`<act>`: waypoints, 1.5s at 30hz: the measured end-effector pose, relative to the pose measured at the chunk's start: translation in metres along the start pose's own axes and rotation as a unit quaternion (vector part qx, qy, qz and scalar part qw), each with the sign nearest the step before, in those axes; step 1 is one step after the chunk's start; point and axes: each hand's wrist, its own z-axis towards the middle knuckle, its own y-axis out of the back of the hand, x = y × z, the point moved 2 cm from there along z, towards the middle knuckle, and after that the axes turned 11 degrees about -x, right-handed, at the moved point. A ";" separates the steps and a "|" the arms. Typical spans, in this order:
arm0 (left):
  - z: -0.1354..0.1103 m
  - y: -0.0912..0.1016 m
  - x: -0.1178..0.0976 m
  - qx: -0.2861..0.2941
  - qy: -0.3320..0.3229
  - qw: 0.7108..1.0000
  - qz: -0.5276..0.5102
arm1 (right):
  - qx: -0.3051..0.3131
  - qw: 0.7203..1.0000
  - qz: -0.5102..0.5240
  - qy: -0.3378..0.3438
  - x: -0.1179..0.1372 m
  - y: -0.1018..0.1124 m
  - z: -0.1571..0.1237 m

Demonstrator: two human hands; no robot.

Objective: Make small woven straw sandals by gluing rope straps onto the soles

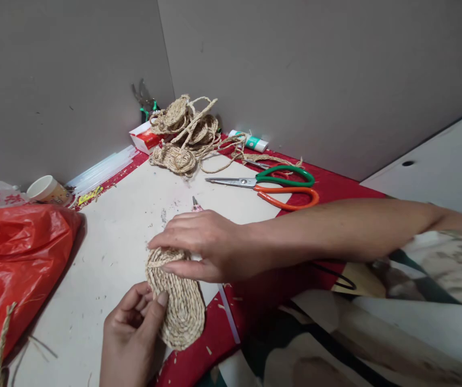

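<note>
A flat oval sole of coiled straw braid (182,309) lies tilted over the front edge of a white board (93,301). My left hand (132,328) pinches its left side, thumb on top and fingers curled at the edge. Across its upper end rests my right hand (202,244), thumb on the face and fingers reaching over the far rim, so that end is partly hidden. Beyond my right hand shows the metal tip of a pink-handled tool (196,204). Scissors (267,185) with one green and one orange handle lie past my right wrist.
Straw braid coils (186,134) are heaped in the corner, beside a red and white box (146,137), green-handled pliers (146,102) and a white-green tube (249,141). At left are a red plastic bag (21,269), a paper cup (45,191) and clear glue sticks (101,172). Grey walls stand behind.
</note>
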 end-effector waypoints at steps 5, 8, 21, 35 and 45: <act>0.009 0.007 0.000 -0.002 0.005 1.000 -0.006 | -0.050 0.999 0.004 -0.003 -0.003 0.011 0.004; 0.011 0.010 -0.004 0.002 -0.001 0.999 0.040 | -0.041 0.999 0.006 -0.014 -0.005 0.013 0.005; 0.008 0.026 -0.031 -0.136 -0.301 0.878 0.347 | 0.000 0.991 0.067 -0.116 -0.006 0.031 0.009; 0.009 0.023 -0.026 -0.009 -0.517 0.741 0.428 | 0.339 0.922 -0.187 -0.002 0.014 0.016 -0.014; 0.009 0.018 -0.028 -0.004 -0.532 0.725 0.437 | 0.274 0.936 -0.215 0.053 0.004 0.004 -0.027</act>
